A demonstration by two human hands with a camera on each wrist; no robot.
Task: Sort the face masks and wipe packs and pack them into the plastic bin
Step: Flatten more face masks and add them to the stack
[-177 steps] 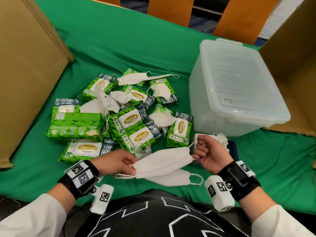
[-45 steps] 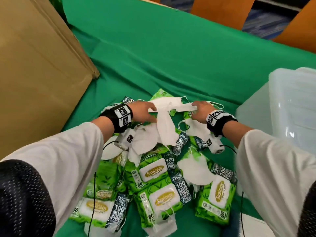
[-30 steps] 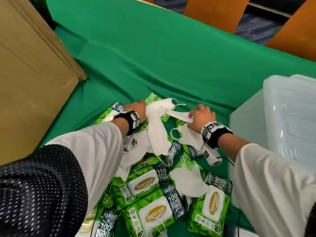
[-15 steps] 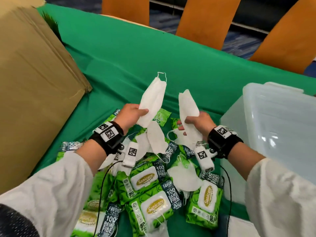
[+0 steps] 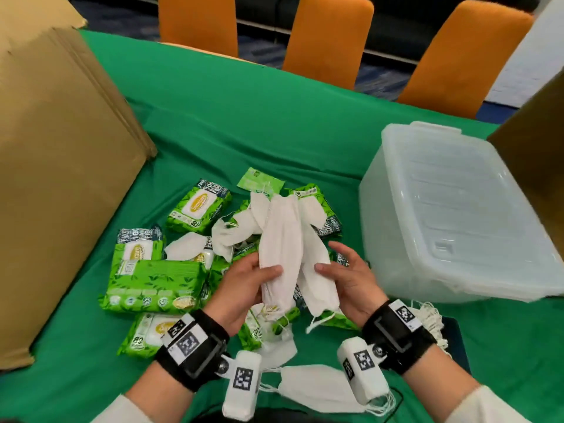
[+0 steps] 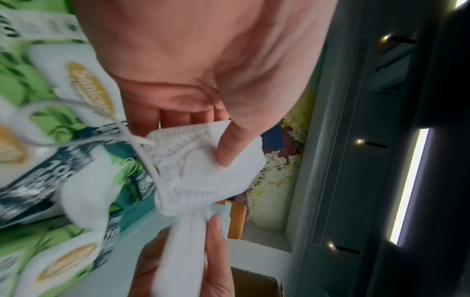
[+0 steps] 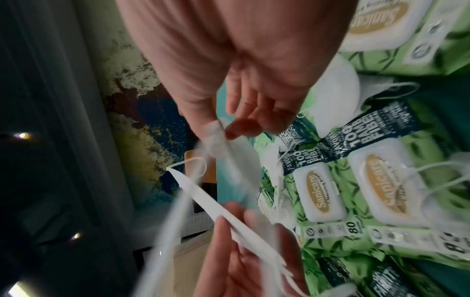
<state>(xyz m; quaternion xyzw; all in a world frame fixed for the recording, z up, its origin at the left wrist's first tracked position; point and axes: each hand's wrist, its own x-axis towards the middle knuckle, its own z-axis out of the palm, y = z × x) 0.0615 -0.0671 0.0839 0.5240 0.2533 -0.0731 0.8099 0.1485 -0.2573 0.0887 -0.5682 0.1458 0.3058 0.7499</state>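
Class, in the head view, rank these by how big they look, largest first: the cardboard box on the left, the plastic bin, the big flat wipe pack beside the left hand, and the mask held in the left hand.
1. Cardboard box
2. Plastic bin
3. Wipe pack
4. Mask, though being raised toward the camera enlarges it.

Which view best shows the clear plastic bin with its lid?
The head view: the clear plastic bin appears nearly whole, lid on, right of the pile. The left wrist view catches only a blurred pale edge, and the right wrist view shows none clearly.
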